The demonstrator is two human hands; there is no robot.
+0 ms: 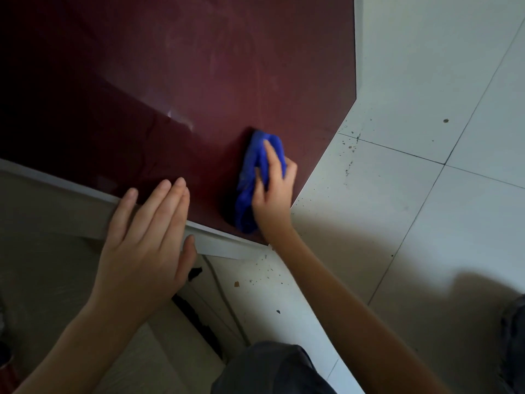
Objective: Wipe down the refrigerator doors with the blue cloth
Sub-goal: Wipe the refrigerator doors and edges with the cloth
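A glossy dark red refrigerator door [181, 81] fills the upper left of the head view, seen steeply from above. My right hand [274, 191] grips a bunched blue cloth [255, 172] and holds it against the door's lower right corner. My left hand [145, 240] lies flat with straight fingers on the door's pale side edge [216, 245], its fingertips reaching onto the red face. The cloth's lower end hangs close to the door's bottom edge.
White floor tiles [426, 194] with dark specks and crumbs spread to the right and below the door. A beige surface [42, 251] lies at the left. My dark trouser knee [270, 368] shows at the bottom, and another dark shape at the far right edge.
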